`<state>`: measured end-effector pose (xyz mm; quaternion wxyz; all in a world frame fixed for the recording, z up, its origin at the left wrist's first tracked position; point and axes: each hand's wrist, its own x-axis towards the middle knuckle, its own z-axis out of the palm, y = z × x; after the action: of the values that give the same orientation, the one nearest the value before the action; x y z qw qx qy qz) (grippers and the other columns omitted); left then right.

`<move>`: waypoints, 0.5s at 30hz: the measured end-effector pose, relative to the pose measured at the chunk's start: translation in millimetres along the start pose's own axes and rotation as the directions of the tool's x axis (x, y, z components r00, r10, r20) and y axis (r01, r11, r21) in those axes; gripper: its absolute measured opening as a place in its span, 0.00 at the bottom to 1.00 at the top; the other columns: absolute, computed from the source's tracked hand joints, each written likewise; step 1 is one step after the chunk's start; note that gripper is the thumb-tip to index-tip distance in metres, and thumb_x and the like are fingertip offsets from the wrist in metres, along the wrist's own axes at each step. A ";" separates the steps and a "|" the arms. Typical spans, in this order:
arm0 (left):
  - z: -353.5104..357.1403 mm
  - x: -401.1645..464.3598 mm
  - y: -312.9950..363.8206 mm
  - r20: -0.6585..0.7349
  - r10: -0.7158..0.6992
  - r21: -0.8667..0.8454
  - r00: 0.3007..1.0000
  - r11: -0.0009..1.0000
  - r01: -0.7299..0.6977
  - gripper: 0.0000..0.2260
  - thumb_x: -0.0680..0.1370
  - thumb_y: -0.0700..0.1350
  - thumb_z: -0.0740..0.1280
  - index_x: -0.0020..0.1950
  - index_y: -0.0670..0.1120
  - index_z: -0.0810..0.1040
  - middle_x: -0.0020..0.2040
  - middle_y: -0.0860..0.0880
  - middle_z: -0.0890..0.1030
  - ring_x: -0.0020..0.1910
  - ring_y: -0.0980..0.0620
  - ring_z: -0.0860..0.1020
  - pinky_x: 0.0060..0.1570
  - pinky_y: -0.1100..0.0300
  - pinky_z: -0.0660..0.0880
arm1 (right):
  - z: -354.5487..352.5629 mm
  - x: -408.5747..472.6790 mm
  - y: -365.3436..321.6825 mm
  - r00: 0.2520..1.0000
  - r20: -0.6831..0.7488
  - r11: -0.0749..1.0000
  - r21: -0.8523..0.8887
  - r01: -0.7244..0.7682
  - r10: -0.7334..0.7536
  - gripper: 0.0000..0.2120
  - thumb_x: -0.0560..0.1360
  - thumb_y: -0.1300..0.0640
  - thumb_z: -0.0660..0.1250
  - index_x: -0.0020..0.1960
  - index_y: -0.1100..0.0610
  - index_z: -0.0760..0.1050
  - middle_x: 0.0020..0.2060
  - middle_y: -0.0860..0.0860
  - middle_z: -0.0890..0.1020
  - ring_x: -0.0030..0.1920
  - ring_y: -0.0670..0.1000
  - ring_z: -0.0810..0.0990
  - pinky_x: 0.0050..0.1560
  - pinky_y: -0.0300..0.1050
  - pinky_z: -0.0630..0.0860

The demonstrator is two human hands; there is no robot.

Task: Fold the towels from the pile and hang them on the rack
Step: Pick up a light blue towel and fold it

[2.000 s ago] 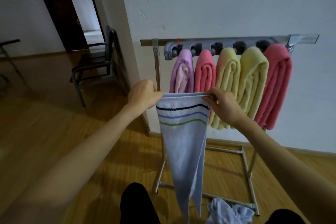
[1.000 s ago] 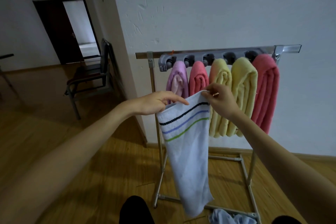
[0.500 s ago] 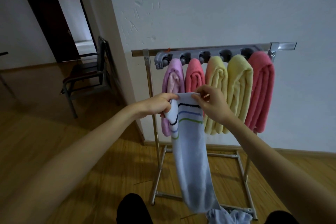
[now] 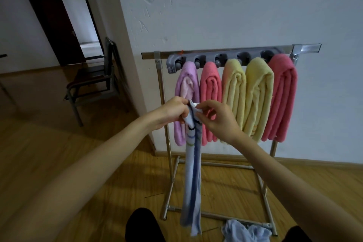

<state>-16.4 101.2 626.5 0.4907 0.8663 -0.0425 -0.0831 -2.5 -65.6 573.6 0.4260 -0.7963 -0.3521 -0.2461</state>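
1. Nearest the camera, low on the floor: a crumpled pale blue pile (image 4: 245,232) beside the rack's base rail (image 4: 225,217), apparently more towels waiting. Touching the rail or merely lying against it: cannot tell.

2. Higher up, between floor and hands: a striped white towel (image 4: 192,179) hanging straight down as a narrow strip, long axis vertical, free end dangling just above the floor near the pile.

3. At the strip's top end: left hand (image 4: 172,111) curled round the bunched fabric from the left, fingers closed on it; right hand (image 4: 218,117) pinching the upper corner between thumb and forefinger, remaining fingers loosely bent. Both equally close to the fabric, almost meeting knuckle to knuckle, towel directly below the fingers.

4. Just behind the hands: a rack (image 4: 157,76) with a grey clip bar (image 4: 222,58) across its top, well above the gripped end. Likely next: raising that end up and back toward the bar.

5. Along the bar, left to right, five folded towels: lilac towel (image 4: 186,76), coral towel (image 4: 211,84), two yellow towels (image 4: 259,92), and a larger pink towel (image 4: 282,94). Every visible clip seemingly occupied; a free slot not evident, a possible snag for hanging.

6. Farthest off: white wall, a dark chair (image 4: 94,82) to the left, an open doorway (image 4: 78,25) beyond.
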 end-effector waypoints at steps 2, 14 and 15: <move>-0.1 -0.4 -0.1 -0.019 0.001 -0.006 1.000 1.000 -0.001 0.18 0.71 0.30 0.56 0.58 0.34 0.75 0.46 0.39 0.76 0.41 0.46 0.74 0.34 0.61 0.72 | 0.3 1.4 -1.7 1.000 -0.012 1.000 0.011 -0.005 0.005 0.06 0.73 0.62 0.70 0.51 0.60 0.79 0.41 0.50 0.82 0.39 0.44 0.78 0.40 0.32 0.74; -1.4 -5.2 3.6 -0.068 0.010 -0.201 0.998 0.979 -0.024 0.15 0.72 0.29 0.58 0.57 0.26 0.74 0.51 0.31 0.80 0.46 0.42 0.81 0.43 0.57 0.79 | 1.3 2.6 -7.6 0.997 0.059 0.999 0.037 0.036 -0.039 0.07 0.72 0.60 0.71 0.49 0.58 0.80 0.41 0.48 0.81 0.40 0.44 0.79 0.41 0.37 0.76; -2.4 -5.9 4.8 -0.062 0.013 -0.238 0.998 0.971 -0.027 0.15 0.72 0.28 0.58 0.57 0.25 0.73 0.52 0.30 0.79 0.47 0.41 0.82 0.43 0.57 0.80 | -0.2 2.8 -7.8 0.996 0.073 0.998 0.046 0.042 -0.046 0.08 0.71 0.60 0.72 0.50 0.57 0.80 0.42 0.48 0.81 0.40 0.44 0.79 0.41 0.35 0.76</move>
<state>-21.7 101.6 632.4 0.5931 0.8027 -0.0261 -0.0564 -6.8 -61.8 579.6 0.4248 -0.7872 -0.3905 -0.2177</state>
